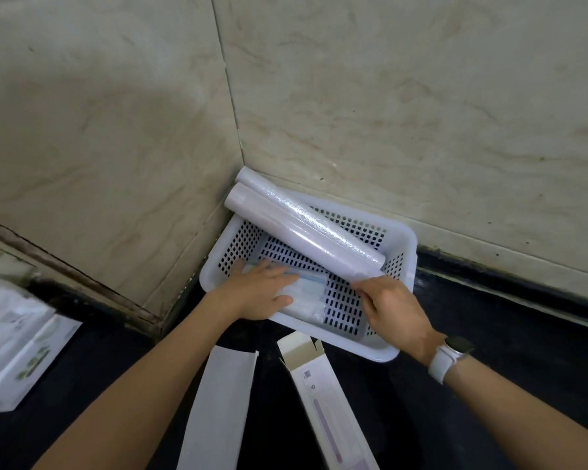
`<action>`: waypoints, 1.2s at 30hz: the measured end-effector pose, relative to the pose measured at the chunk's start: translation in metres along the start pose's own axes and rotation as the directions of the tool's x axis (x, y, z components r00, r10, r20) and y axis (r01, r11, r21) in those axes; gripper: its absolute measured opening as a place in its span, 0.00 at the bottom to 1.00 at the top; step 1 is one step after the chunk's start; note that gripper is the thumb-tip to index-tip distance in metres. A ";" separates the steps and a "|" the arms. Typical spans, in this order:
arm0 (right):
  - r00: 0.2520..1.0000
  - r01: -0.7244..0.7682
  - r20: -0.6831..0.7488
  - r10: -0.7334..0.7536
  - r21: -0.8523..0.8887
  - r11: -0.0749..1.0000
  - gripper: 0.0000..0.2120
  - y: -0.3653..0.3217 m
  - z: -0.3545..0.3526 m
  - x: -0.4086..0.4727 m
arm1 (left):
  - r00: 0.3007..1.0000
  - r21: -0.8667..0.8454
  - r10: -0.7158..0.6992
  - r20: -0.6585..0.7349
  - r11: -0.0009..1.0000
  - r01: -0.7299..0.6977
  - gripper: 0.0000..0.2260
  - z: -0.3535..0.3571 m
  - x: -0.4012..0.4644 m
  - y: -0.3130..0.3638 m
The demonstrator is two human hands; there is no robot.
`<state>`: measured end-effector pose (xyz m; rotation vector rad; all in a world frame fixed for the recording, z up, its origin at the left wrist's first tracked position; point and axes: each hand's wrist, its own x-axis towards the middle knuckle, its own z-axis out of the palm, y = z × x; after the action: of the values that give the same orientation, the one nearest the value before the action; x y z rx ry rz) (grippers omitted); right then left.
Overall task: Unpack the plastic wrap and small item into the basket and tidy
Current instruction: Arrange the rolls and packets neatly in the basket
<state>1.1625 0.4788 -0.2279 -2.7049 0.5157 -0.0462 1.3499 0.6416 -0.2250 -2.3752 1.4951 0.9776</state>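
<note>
Glossy plastic wrap rolls [306, 225] cross perforated basket [399, 262].

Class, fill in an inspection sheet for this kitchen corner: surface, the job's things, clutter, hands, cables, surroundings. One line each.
Surface: dark countertop.
Job's things: two plastic wrap rolls lean across the white basket, far ends over its rim; small packet lies flat inside.
Clutter: open long box, white sleeve, printed packaging.
Hands: left hand rests flat on the packet; right hand at the near roll's end, grip unclear.
Cables: nothing seen.
Surroundings: beige marble walls meeting in a corner.
</note>
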 end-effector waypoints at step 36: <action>0.993 -0.098 0.048 0.111 -0.224 0.970 0.18 0.009 -0.007 0.115 | 0.638 -0.064 -0.075 -0.766 0.997 0.040 0.19 0.046 -0.012 -0.002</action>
<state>1.2662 0.4272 -0.2289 -2.8787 0.6808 0.1290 1.3283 0.6730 -0.2541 -3.0367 1.5827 -0.1160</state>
